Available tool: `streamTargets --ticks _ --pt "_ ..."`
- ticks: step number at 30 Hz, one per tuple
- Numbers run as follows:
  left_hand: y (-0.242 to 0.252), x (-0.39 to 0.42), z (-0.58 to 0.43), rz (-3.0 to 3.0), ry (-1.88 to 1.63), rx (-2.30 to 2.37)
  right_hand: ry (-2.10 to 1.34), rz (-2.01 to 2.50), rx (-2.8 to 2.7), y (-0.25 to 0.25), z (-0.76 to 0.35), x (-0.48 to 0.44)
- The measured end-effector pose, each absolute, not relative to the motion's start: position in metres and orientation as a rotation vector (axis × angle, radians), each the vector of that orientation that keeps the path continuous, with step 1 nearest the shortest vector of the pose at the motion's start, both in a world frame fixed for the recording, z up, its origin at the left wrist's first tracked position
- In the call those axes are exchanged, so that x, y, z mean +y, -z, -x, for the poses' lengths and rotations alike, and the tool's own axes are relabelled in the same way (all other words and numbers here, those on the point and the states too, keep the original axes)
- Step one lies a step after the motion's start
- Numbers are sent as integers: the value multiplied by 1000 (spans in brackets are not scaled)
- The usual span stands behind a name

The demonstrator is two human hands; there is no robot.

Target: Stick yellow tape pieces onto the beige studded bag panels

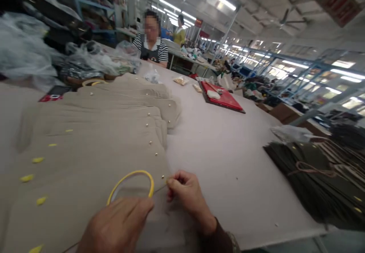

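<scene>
My left hand [116, 224] is closed around the lower part of a thin yellow ring [139, 171], which stands up over a stack of beige cloth pieces [102, 143]. Beside the nearest metal stud [162, 177], my right hand [186, 190] pinches at the edge of the cloth with thumb and forefinger. What sits between those fingertips is too small to make out. Similar studs run along the right edges of the overlapping pieces. Yellow tabs [27, 178] lie in a row at the left of the cloth.
A red board [224, 95] lies farther back on the pale table [211, 154]. Dark green folded cloth [316, 181], tied with cord, is stacked at right. Plastic bags [25, 48] pile up at left. Across the table sits a person [151, 40] in a striped top.
</scene>
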State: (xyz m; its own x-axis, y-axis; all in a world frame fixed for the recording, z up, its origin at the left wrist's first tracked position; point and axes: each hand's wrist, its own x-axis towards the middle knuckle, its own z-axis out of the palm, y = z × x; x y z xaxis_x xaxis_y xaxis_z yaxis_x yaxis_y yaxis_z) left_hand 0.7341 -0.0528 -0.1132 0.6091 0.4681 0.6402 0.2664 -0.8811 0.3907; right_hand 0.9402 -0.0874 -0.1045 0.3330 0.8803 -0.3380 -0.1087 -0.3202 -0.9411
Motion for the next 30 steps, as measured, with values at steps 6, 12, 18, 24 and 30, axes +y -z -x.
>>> streamTargets --ticks 6,12,18,24,30 --pt "136 -28 -740 -2821 -920 857 -1186 1714 -984 108 -961 -84" --pt "141 -31 -740 -2869 -777 879 -981 1890 -1270 108 -952 -75" --pt "143 -32 -739 -2829 -684 912 -762 1943 -1518 104 -950 -69" --pt "144 -32 -739 -2819 -663 913 -880 1990 -1357 112 -961 -72" --pt "140 -32 -737 -2820 -722 858 -571 1845 -1560 119 -956 -90"
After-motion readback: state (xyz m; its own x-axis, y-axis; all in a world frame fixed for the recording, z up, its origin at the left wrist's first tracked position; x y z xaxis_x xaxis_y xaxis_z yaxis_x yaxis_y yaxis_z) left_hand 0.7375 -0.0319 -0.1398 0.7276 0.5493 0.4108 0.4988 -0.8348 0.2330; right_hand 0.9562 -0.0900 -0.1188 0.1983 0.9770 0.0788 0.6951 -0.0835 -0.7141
